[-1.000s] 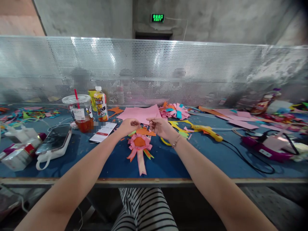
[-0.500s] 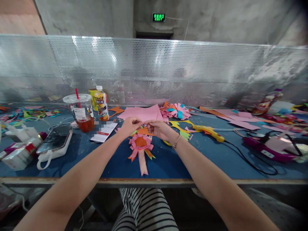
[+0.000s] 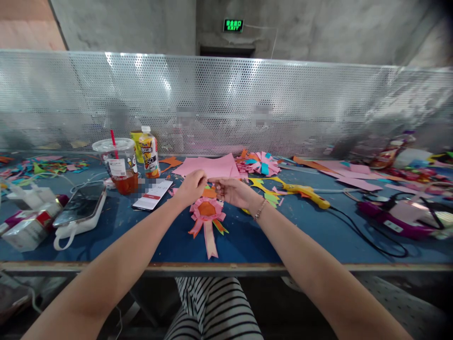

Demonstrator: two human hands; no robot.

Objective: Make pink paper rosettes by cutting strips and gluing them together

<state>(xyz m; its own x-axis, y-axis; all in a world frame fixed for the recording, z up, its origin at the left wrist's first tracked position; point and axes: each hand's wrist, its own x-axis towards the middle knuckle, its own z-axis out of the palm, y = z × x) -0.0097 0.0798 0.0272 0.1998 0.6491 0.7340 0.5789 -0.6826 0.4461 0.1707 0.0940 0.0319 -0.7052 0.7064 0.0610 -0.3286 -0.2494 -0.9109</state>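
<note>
Paper rosette [image 3: 206, 208] matt, folded, creased; pink sheets [image 3: 208, 165] smooth matt paper; worktop [image 3: 247, 238] smooth, dull; front edge [image 3: 219, 267] raw, wood-like; drink cup [image 3: 117, 166] clear glossy plastic; glue gun [image 3: 308, 192] smooth plastic; partition [image 3: 212, 89] perforated metal, shiny; wall [image 3: 311, 28] rough matt concrete; trousers [image 3: 215, 307] striped cloth, matt; left phone's screen [image 3: 82, 202] glossy, glass-like.

Open table [image 3: 244, 241] either side of rosette [image 3: 206, 209], along near edge. Phone [image 3: 154, 194], cup [image 3: 122, 165], bottle [image 3: 149, 153] crowd left; glue gun [image 3: 308, 192] and cord [image 3: 361, 234] obstruct right. Mesh [image 3: 219, 104] walls off far side, full width
</note>
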